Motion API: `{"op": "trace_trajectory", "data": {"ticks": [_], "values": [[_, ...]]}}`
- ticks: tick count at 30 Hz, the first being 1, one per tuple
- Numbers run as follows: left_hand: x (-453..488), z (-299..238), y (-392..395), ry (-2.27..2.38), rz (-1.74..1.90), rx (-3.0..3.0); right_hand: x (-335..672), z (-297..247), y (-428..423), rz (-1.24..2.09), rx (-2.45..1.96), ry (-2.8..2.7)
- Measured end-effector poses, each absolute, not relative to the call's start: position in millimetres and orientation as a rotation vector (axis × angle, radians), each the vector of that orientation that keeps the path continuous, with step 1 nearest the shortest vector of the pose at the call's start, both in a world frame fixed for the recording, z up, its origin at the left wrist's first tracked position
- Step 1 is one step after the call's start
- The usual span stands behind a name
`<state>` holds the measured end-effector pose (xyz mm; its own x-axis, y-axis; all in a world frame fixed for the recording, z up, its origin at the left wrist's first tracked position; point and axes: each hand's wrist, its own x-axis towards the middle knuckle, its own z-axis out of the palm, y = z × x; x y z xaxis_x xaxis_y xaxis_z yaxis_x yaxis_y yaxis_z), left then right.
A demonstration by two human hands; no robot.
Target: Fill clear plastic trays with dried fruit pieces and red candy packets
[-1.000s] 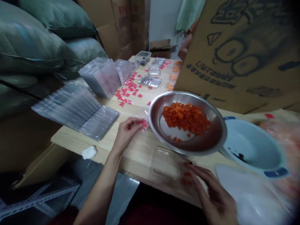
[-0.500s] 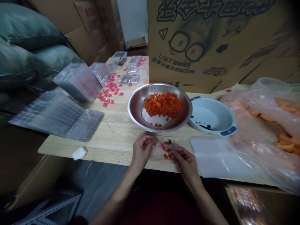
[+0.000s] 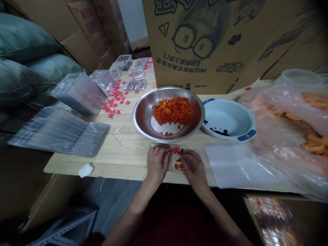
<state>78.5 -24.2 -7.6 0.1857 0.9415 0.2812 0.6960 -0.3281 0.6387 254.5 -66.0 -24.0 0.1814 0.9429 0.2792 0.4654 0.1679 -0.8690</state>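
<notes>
In the head view, a clear plastic tray (image 3: 176, 158) lies at the lower centre of the frame, on the near edge of the wooden table (image 3: 123, 160). It holds a few red and orange pieces and one dark bit. The left hand (image 3: 157, 164) covers its left side and the right hand (image 3: 193, 167) its right, fingers laid down on it. Whether either one is clamping the tray cannot be told.

Just above the tray stands a steel bowl (image 3: 139, 118) of orange pieces, with a pale blue bowl (image 3: 230, 118) to its right. Stacked clear trays (image 3: 61, 131) fill the left and a plastic bag (image 3: 282, 130) the right. A cardboard box (image 3: 217, 41) walls off the top.
</notes>
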Motion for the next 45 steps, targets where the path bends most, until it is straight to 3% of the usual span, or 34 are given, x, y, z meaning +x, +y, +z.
{"op": "trace_trajectory", "data": {"ticks": [21,34,42,45], "values": [[123.8,-14.2,-3.7,1.541,0.697,2.218,269.8,-37.8,-38.2,0.393,-1.515,-1.603],[66.1,-6.6,-31.5,1.447,1.053,1.684,274.5,-36.9,-57.3,0.338,-1.455,-1.720],[65.3,-23.1,-52.0,1.580,0.947,2.068,269.3,-61.1,-72.5,0.369,-1.449,-1.834],[63.5,-27.9,-51.8,1.551,0.938,2.176,267.8,-47.5,-77.8,0.403,-1.419,-1.780]]}}
